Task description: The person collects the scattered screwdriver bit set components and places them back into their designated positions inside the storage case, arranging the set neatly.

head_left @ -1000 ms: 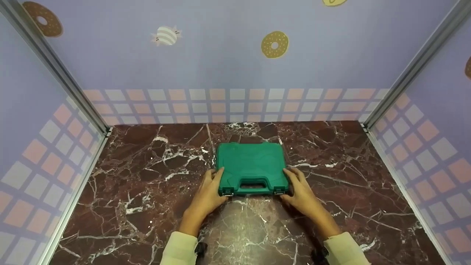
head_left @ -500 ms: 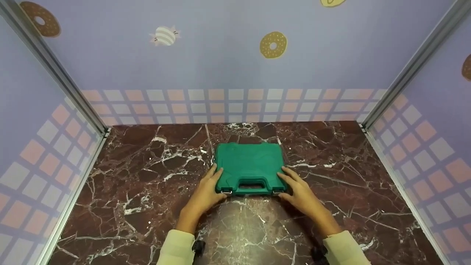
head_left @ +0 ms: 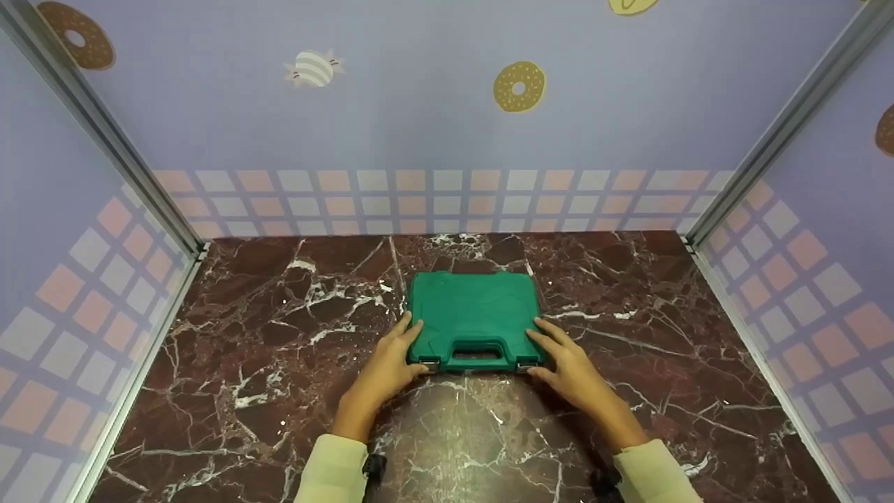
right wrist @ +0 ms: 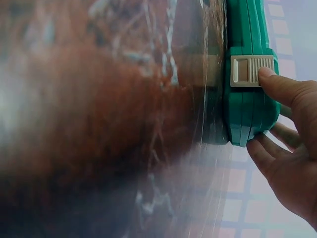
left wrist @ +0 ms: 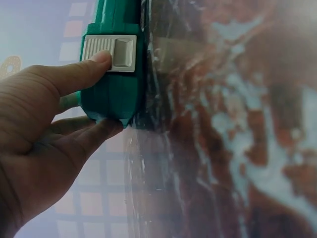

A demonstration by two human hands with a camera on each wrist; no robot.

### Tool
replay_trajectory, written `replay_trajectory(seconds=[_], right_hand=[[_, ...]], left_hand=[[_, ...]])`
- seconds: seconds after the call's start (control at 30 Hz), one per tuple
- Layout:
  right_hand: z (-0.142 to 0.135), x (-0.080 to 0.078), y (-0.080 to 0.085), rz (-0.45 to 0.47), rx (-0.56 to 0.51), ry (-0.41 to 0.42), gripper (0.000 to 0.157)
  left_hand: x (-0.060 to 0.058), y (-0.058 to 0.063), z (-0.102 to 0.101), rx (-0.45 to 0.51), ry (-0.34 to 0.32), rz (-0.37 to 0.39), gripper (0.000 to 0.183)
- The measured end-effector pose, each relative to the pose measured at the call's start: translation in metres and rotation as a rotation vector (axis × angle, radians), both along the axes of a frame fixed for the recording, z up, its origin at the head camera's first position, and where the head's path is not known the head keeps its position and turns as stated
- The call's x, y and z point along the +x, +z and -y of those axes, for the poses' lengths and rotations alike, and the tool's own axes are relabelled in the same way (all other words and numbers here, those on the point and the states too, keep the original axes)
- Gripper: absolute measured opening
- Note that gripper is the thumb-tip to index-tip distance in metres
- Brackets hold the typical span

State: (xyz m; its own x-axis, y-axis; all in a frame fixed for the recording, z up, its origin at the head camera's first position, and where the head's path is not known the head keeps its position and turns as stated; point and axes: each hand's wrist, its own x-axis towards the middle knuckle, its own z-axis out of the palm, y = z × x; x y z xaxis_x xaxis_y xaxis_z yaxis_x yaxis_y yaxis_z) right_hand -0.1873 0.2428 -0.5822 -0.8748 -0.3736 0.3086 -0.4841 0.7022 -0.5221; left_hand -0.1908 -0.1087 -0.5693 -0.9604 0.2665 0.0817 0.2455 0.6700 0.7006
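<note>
A green plastic carrying case [head_left: 476, 304] lies flat on the marbled tabletop, lid down, its handle [head_left: 478, 365] on the near side. My left hand [head_left: 384, 365] holds the front left corner, thumb on the ribbed silver latch [left wrist: 125, 53] and the other fingers along the side and lid. At the front right corner my right hand [head_left: 577, 372] grips the case likewise. Its thumb rests on the right-hand latch [right wrist: 241, 70], with fingertips at the case's side and on top. Both latches lie flat against the case's front face.
The dark red marbled table [head_left: 279, 391] stretches around the case on all sides. A lilac back wall [head_left: 419, 126] with a checked band rises behind it. Side walls with metal frame strips [head_left: 775, 129] bound the table left and right.
Both thumbs have shifted slightly upward onto the latches. The right hand's fingers have moved a little inward onto the top. The case stays in place; the head view has drifted slightly.
</note>
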Motion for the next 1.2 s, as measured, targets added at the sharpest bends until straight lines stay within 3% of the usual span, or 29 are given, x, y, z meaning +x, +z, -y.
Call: replay_trajectory(seconds=[0.5, 0.7, 1.2], right_hand=[[-0.0020, -0.0025, 0.0049, -0.020, -0.013, 0.036, 0.055], [-0.0035, -0.0045, 0.0041, 0.015, -0.019, 0.032, 0.054], [-0.0039, -0.0013, 0.0009, -0.016, -0.029, 0.020, 0.054]], left_hand=[[-0.0045, 0.0051, -0.0007, -0.007, 0.015, 0.027, 0.085], [-0.0042, 0.0057, -0.0020, -0.015, 0.024, 0.052, 0.085], [-0.0009, 0.0059, -0.0057, -0.034, 0.032, 0.034, 0.084]])
